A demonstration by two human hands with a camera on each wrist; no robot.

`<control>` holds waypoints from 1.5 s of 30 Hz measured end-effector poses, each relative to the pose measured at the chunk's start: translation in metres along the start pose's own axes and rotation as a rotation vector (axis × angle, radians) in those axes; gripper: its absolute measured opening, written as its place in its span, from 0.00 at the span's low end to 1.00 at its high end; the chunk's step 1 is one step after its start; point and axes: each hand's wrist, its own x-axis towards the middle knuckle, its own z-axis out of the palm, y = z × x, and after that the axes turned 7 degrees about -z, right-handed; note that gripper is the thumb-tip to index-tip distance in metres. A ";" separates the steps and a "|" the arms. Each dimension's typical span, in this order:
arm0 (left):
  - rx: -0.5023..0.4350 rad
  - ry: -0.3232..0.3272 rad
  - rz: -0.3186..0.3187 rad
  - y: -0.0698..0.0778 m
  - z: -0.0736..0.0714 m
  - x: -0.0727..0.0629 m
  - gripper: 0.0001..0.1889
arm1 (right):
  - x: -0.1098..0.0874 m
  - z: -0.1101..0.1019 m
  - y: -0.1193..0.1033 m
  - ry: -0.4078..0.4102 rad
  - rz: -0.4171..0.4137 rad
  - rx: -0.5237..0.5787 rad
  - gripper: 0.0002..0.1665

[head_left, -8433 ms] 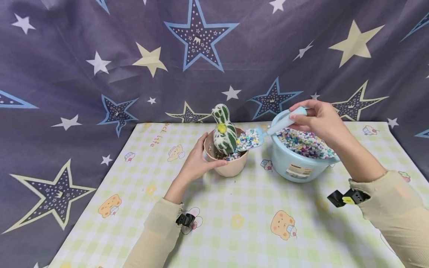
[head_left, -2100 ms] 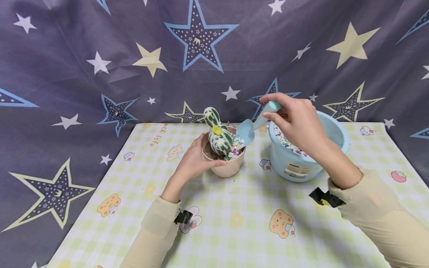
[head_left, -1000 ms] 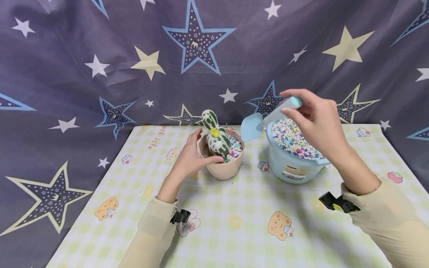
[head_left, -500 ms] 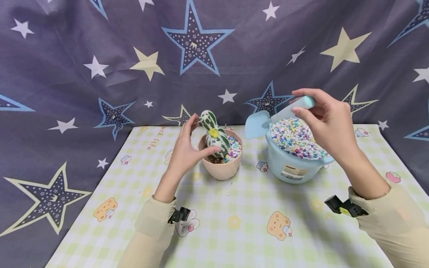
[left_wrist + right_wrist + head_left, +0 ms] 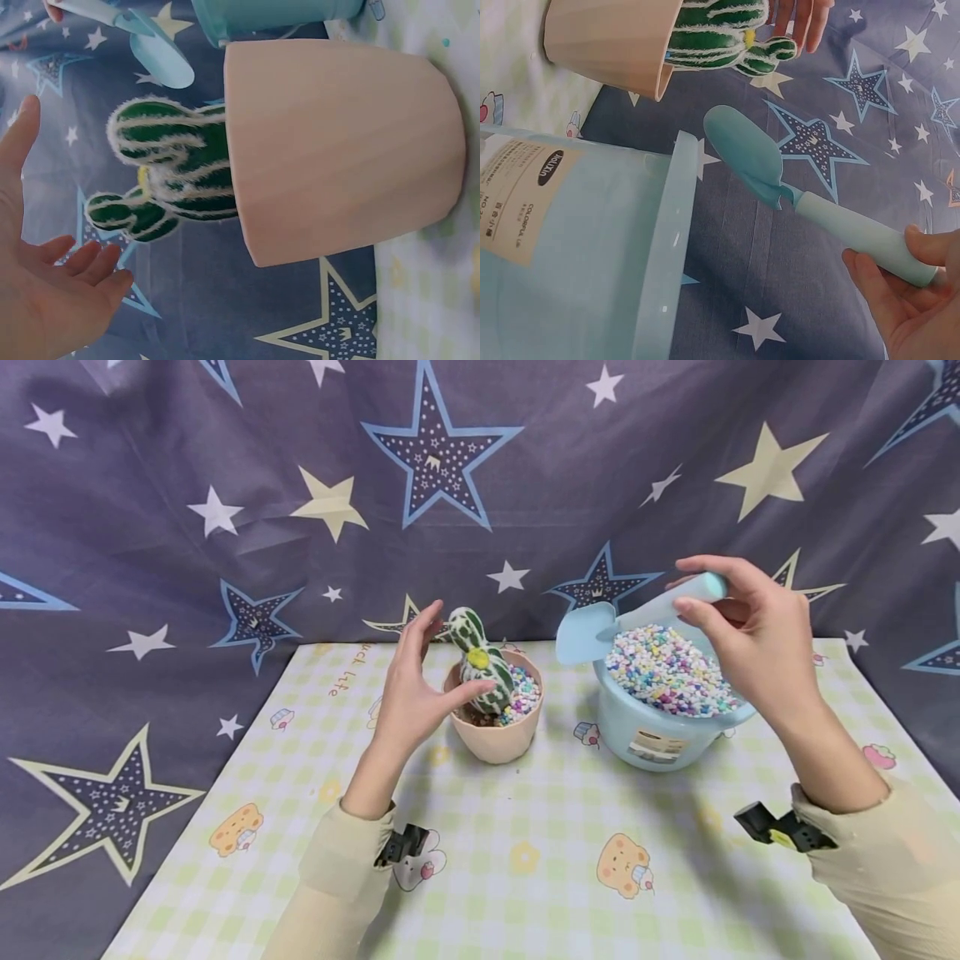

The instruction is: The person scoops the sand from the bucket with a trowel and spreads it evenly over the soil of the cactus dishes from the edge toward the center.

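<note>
Trowel pinched, the right hand hovers above the bucket.

The left hand has let go of the pot and lifted clear. The scoop (its blade now emptied) has moved with the right hand toward the right edge of the table; more beads lie in the pot.

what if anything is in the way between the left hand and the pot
Nothing visible. In the left wrist view, open air separates the left hand from the pot. The cactus rises out of the pot, leaving its near wall uncovered. The scoop and bucket are on the pot's other side.
</note>
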 end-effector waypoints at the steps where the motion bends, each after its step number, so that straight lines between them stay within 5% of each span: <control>1: -0.006 0.004 0.010 0.001 0.000 0.000 0.54 | 0.000 -0.001 0.000 0.003 0.003 -0.001 0.20; 17: -0.135 0.002 0.158 0.017 0.005 -0.002 0.57 | -0.002 -0.014 0.004 0.061 0.062 -0.002 0.21; 37: -0.133 -0.016 0.181 0.032 0.019 -0.002 0.54 | -0.007 -0.034 0.014 0.124 0.113 0.015 0.21; 45: -0.175 -0.026 0.228 0.039 0.025 -0.002 0.53 | -0.010 -0.042 0.021 0.164 0.091 0.102 0.22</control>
